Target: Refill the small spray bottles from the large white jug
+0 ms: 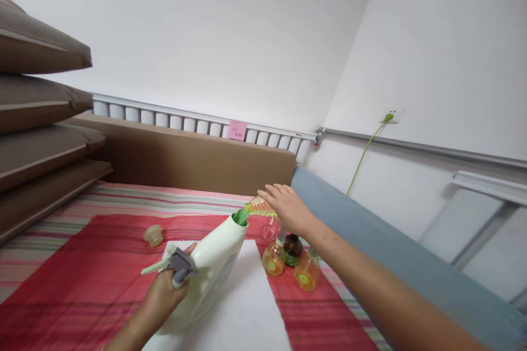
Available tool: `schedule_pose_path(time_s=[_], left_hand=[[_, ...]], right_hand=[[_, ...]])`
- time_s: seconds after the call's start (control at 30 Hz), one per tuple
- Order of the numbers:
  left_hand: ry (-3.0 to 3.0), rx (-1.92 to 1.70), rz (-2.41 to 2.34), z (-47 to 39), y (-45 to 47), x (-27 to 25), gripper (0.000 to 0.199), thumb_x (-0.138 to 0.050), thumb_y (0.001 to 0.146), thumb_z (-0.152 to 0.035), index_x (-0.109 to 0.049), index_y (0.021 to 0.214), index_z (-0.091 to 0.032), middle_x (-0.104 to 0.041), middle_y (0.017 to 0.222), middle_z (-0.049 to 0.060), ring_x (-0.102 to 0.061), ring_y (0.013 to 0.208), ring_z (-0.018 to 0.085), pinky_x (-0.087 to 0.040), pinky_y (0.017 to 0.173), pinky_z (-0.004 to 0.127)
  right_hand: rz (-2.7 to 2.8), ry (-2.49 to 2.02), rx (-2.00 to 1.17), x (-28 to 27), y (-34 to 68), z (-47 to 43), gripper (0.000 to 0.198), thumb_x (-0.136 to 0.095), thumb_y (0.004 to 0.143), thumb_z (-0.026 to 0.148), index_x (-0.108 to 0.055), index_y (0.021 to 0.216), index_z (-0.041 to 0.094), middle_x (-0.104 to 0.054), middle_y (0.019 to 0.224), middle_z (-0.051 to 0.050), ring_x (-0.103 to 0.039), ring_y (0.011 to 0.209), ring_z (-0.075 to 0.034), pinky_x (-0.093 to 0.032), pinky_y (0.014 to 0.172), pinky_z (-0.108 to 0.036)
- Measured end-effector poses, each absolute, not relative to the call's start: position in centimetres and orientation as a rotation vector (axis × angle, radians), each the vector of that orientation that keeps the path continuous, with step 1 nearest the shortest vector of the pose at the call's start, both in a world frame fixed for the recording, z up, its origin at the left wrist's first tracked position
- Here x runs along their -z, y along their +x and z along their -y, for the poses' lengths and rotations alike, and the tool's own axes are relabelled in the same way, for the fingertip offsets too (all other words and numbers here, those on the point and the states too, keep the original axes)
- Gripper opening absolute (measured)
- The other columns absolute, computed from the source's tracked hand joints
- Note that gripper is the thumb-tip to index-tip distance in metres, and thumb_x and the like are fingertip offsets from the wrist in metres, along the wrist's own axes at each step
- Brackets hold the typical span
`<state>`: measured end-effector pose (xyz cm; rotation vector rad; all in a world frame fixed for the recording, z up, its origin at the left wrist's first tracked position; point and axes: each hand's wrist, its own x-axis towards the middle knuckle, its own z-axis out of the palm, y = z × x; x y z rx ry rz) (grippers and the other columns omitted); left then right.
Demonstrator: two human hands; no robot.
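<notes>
My left hand [171, 288] is closed around a grey and pale green trigger spray head [181, 267], and also steadies a large pale green jug [214, 260]. The jug leans to the right, its green-lined mouth [240, 218] uncapped. In my right hand [288, 208] is a small clear yellow bottle [260, 207], tipped on its side with its neck at the jug's mouth. Whether liquid is flowing I cannot tell. Below the right hand stand two yellow-orange bottles [274, 259], a dark brown bottle [293, 249] and a pinkish clear one [269, 228].
A pale cap [153, 235] lies left on the red cloth [111, 263]. White paper [247, 307] lies under the jug. Brown cushions [45, 98] are stacked at left, and a brown padded board [197, 162] stands behind. A blue padded edge [370, 247] runs along the right.
</notes>
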<state>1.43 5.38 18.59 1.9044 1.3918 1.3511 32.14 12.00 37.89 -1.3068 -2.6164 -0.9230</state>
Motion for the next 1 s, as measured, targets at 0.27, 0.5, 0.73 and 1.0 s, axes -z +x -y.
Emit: schedule_pose_path(time_s=[0.27, 0.5, 0.73, 1.0], left_hand=[[1.896, -1.364, -1.365, -5.1, 1.4, -19.3, 0.038, -0.05, 0.068, -0.025, -0.07, 0.1, -0.016, -0.073, 0.093, 0.006, -0.067, 0.079, 0.021, -0.054, 0.081, 0.028], [1.872, -1.369, -1.367, -5.3, 1.2, -18.7, 0.041, -0.05, 0.069, -0.025, -0.067, 0.105, -0.015, -0.073, 0.092, 0.007, -0.068, 0.082, 0.022, -0.053, 0.082, 0.028], [1.845, -1.346, -1.373, -5.4, 1.2, -18.5, 0.033, -0.05, 0.068, -0.026, -0.068, 0.094, -0.016, -0.073, 0.09, 0.006, -0.067, 0.074, 0.021, -0.055, 0.071, 0.028], [1.816, -1.337, -1.445, -5.3, 1.3, -18.4, 0.02, -0.049, 0.066, -0.03, -0.065, 0.066, -0.018, -0.066, 0.057, 0.002, -0.062, 0.054, 0.019, -0.052, 0.052, 0.025]], right_hand=[[2.625, -1.315, 0.95, -38.4, 31.8, -11.8, 0.072, -0.054, 0.069, 0.001, -0.042, 0.138, 0.019, -0.045, 0.139, -0.015, -0.04, 0.124, -0.032, -0.03, 0.102, -0.047], [2.636, -1.324, 0.96, -38.8, 31.5, -11.6, 0.071, -0.054, 0.07, 0.0, -0.042, 0.138, 0.019, -0.045, 0.14, -0.015, -0.038, 0.126, -0.033, -0.029, 0.102, -0.048], [2.644, -1.328, 0.972, -39.1, 31.3, -11.4, 0.07, -0.054, 0.072, 0.002, -0.042, 0.138, 0.019, -0.045, 0.14, -0.015, -0.039, 0.126, -0.034, -0.029, 0.102, -0.049], [2.666, -1.313, 0.996, -39.2, 31.2, -11.5, 0.073, -0.057, 0.07, 0.002, -0.042, 0.139, 0.018, -0.044, 0.141, -0.016, -0.038, 0.127, -0.035, -0.029, 0.103, -0.049]])
